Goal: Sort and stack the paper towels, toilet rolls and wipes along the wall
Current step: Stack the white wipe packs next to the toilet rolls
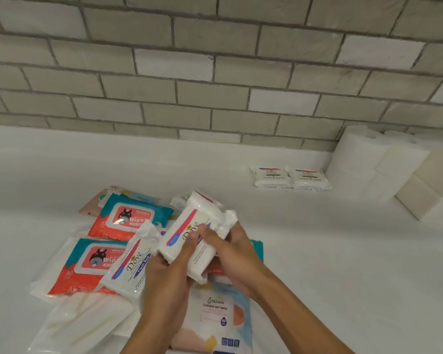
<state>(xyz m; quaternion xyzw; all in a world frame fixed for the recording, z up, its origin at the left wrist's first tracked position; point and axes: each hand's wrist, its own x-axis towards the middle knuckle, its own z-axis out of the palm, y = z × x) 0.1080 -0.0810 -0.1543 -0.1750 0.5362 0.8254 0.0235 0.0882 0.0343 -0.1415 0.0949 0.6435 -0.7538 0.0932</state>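
Note:
Both hands hold white Dove wipes packs above a pile on the white floor. My left hand [173,264] grips one Dove pack [129,265] at its left and helps hold a second Dove pack [189,233] in the middle. My right hand [230,249] grips that middle pack from the right. Under them lie two red-and-teal Wipes packs [131,218] [87,264] and a Stalove cleaning wipes pack [216,312]. Two small Dove packs [290,177] sit side by side by the wall. White paper rolls [363,159] stand stacked at the right by the wall.
A grey and white brick wall [215,72] runs along the back. Clear-wrapped white packs [69,325] lie at the lower left. A pink patterned pack [97,200] pokes out behind the pile. Bare white floor [343,264] stretches right of my hands.

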